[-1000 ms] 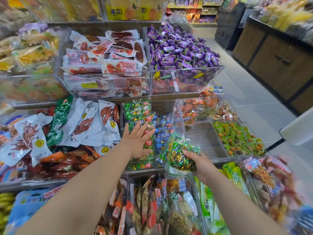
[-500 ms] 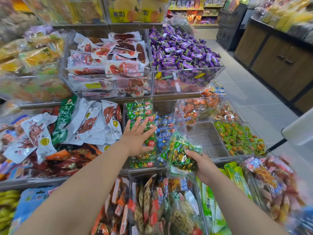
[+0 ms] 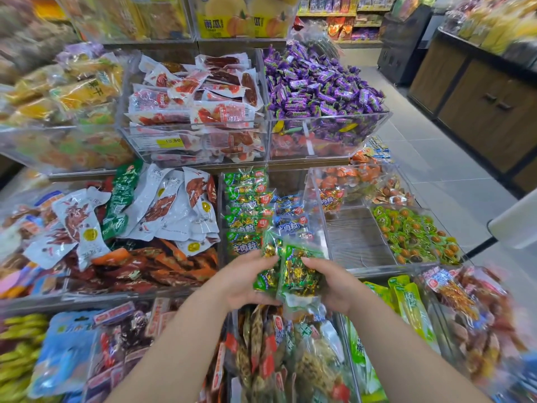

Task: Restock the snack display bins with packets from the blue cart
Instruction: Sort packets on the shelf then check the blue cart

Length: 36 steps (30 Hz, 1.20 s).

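Note:
I hold a clear bag of green and gold wrapped snacks between both hands, over the front edge of the middle tier. My left hand grips its left side and my right hand grips its right side. Just behind the bag is the clear bin of green and blue packets. To its right stands a bin with a bare wooden floor. The blue cart is not in view.
White and red meat packets fill the bin on the left. Purple candies heap in an upper bin. Green round snacks lie at the right. An aisle floor and wooden cabinets run along the right.
My left hand has left the green packets in the bin and come back to grip the bag's left side. The bag now sits lower, held by both hands.

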Motion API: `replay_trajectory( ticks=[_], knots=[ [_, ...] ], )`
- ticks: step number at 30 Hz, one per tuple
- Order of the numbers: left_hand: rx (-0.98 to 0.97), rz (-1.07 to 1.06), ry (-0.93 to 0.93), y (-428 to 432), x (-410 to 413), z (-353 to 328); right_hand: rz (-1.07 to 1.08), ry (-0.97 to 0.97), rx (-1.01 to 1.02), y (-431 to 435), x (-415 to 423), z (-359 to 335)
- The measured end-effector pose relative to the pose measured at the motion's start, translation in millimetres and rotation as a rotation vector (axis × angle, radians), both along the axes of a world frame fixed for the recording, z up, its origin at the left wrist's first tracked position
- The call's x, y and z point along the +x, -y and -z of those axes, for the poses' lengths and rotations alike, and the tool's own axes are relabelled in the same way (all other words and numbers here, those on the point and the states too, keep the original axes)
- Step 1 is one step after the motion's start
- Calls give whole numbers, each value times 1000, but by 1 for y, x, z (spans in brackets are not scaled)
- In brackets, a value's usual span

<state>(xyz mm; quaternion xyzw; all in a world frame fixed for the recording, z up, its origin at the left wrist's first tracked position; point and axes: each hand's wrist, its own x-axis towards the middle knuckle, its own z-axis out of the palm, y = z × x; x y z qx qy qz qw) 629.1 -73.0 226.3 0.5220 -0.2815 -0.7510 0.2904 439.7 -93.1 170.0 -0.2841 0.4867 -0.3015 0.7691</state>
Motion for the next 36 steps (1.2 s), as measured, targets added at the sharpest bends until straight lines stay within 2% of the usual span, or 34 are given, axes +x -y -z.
replay_trajectory(
  ticks=[5, 9, 12, 19, 22, 25, 28, 32, 34, 36],
  knots=[
    [-15, -179, 82, 2, 24, 9, 150, -7, 81, -1, 5, 2],
    [-82, -200, -40, 5, 50, 7, 368, -4, 98, -2, 6, 5],
    [-160, -204, 29, 6, 62, 9, 523, 82, 115, -2, 7, 6],
    [-348, -291, 57, 0, 62, 9, 583, 254, 130, -15, 14, -2],
    [-484, -214, 136, -1, 57, 9, 693, 449, 199, -25, 23, -2],
    [-635, -44, 406, 0, 49, 7, 597, 607, 288, -31, 30, -5],
    [-682, 78, 492, 1, 43, 7, 405, 688, 237, -33, 32, -13],
    [-607, 97, 420, -4, 38, 1, 378, 686, 215, -32, 27, -16],
    [-498, -33, 231, -6, 36, -2, 385, 641, 232, -32, 24, -13],
    [-358, -221, -38, -7, 31, -5, 391, 610, 234, -31, 22, -11]
  ],
)
